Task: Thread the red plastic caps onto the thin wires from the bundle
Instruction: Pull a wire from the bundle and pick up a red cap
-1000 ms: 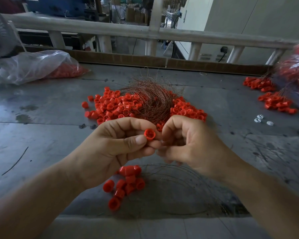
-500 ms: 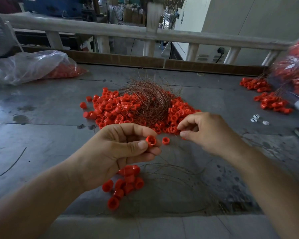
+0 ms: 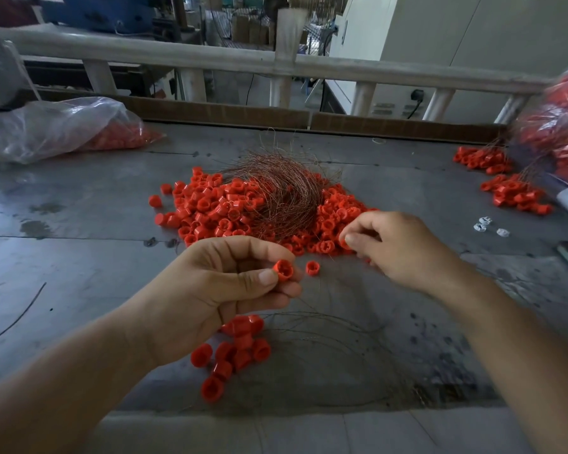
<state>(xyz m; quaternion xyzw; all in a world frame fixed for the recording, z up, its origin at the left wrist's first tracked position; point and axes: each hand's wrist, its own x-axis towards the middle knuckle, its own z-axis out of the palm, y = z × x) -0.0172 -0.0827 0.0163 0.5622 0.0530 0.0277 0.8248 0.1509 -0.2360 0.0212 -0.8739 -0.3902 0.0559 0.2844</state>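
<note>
Now left fingers (image 3: 265, 276) pinch a red cap (image 3: 284, 269); right fingers (image 3: 354, 239) perhaps another.

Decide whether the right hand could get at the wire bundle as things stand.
Probably yes. The right hand sits at the near edge of the cap pile. The wire bundle lies uncovered on top just beyond it, with nothing between, though it pinches a cap.

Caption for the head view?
Left hand pinches a cap; right hand pinches a second cap at the pile by the wires.

free: left tabletop (image 3: 79, 257) | blocked: cap pile (image 3: 210, 211), wire bundle (image 3: 286, 198)
</note>
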